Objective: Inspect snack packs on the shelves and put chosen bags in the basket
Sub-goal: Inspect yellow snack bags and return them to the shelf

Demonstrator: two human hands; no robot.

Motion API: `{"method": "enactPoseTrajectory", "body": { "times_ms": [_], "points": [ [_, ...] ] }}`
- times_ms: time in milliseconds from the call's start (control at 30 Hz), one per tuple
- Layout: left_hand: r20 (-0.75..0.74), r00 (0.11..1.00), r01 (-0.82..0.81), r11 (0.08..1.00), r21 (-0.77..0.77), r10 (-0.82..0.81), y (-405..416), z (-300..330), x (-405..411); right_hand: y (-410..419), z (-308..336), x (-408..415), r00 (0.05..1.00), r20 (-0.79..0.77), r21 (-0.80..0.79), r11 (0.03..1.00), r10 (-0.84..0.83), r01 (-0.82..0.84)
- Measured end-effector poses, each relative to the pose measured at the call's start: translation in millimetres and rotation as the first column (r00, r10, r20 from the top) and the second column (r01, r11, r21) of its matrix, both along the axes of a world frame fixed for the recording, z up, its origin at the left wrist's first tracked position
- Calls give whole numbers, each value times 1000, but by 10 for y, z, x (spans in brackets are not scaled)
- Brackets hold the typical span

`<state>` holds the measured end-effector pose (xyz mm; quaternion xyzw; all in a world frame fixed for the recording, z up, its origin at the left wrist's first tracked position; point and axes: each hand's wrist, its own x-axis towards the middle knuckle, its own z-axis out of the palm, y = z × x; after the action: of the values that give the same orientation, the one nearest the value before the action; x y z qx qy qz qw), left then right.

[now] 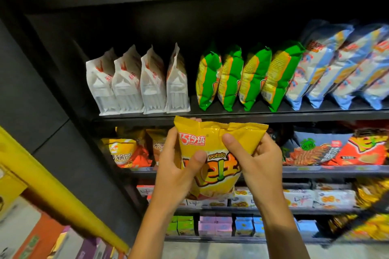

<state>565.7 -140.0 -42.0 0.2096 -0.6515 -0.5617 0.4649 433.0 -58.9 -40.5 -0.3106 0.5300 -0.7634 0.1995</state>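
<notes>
A yellow potato snack bag [212, 147] with red and orange lettering is held up in front of the black shelves, its printed front facing me. My left hand [179, 166] grips its left side, thumb pressed on the front and fingers behind. My right hand [254, 160] pinches the upper right part, thumb on the front near the top seam. No basket shows in this view.
White pouches [136, 84], green bags [242, 78] and pale blue bags [341, 65] stand on the shelf above. Orange and red packs [336, 149] fill the shelf behind the bag, small boxes [221, 227] sit lower. A yellow beam [52, 191] runs at the left.
</notes>
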Motion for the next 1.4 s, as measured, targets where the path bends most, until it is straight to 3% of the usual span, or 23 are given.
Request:
{"method": "enactPoseTrajectory", "body": {
  "times_ms": [167, 300, 433, 567, 800, 1100, 1267, 1400],
  "points": [
    [-79, 983, -164, 986, 30, 166, -38, 73, -46, -23, -14, 5, 990, 60, 19, 992, 124, -125],
    [-92, 974, -203, 978, 50, 207, -51, 41, -34, -27, 43, -10, 962, 69, -45, 964, 265, -262],
    [-94, 975, -199, 979, 37, 202, -57, 39, -39, -23, 45, -18, 984, -5, -3, 984, 180, -180],
    [-64, 993, -91, 993, 69, 95, -56, 39, -18, -22, 1, -52, 998, -10, 13, 998, 69, -69],
    [-117, 992, 73, 984, 164, -54, -89, 121, -34, -54, 5, -52, 996, 1, -13, 996, 88, -88],
    [-165, 985, 113, 897, 428, -45, -47, 177, -89, -63, -25, -112, 995, -17, -126, 987, 97, -99],
    [-123, 992, 58, 918, 393, -10, -80, 162, -90, -96, -19, -78, 992, 99, -85, 994, 75, -67],
    [-151, 987, 9, 932, 363, 49, -101, 186, -115, -114, 17, -101, 975, 140, -102, 982, 171, -158]
  ]
}}
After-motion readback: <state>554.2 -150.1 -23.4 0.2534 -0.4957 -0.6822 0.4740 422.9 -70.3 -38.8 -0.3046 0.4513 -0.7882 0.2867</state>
